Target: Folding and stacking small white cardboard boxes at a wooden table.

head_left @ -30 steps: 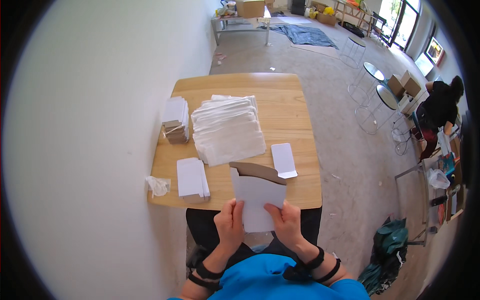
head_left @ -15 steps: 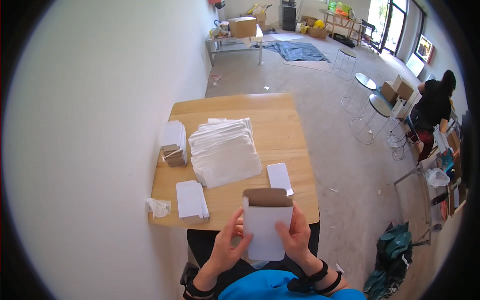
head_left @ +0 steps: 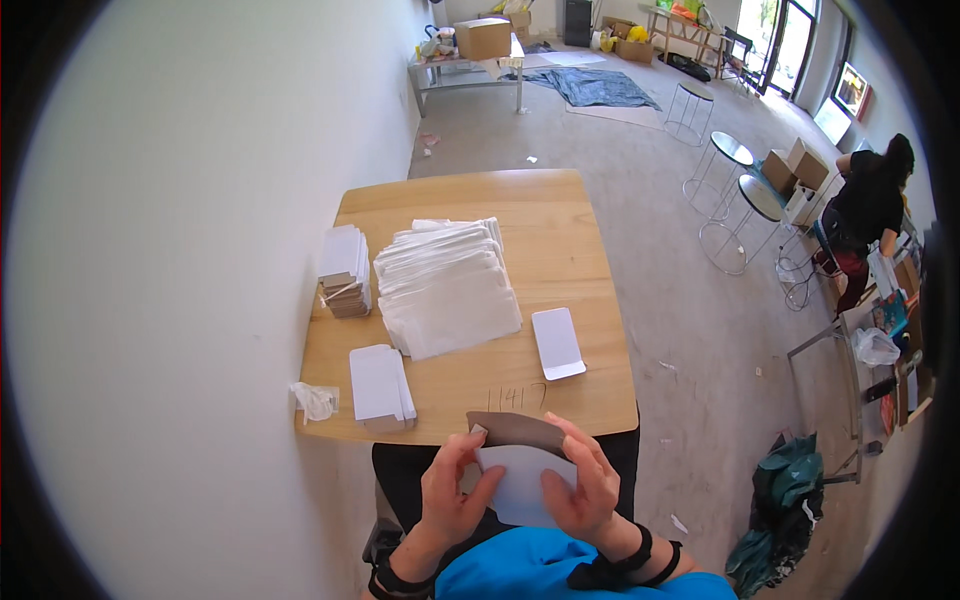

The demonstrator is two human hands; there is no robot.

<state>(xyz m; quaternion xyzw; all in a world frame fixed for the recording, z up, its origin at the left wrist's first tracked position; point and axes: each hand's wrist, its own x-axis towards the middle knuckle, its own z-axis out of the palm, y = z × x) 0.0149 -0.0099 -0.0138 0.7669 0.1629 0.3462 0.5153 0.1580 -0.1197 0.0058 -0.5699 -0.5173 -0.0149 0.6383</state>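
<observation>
Over the table's near edge, my left hand (head_left: 455,492) and my right hand (head_left: 585,490) hold a small white cardboard box (head_left: 522,478) between them. Its mouth bulges open, and a grey-brown inner flap rises at the back. My left fingers grip its left edge, with the thumb on the front. The right thumb presses the front face while the fingers wrap the right side. Just beyond, another white box (head_left: 557,340) lies on the wooden table (head_left: 550,230), a short flap at its near end. To the left lies a stack of flat white cartons (head_left: 378,385).
A wide pile of white flat sleeves (head_left: 450,300) fills the table's middle. A tied carton bundle (head_left: 345,270) and crumpled white plastic (head_left: 317,402) sit near the left wall. Stools (head_left: 760,200) and a person in black (head_left: 868,210) are to the right; a green bag (head_left: 785,490) lies on the floor.
The box has come lower and closer to me, tilting so its front foreshortens. Its mouth is squeezed into a curve. My hands have shifted up toward its top edge.
</observation>
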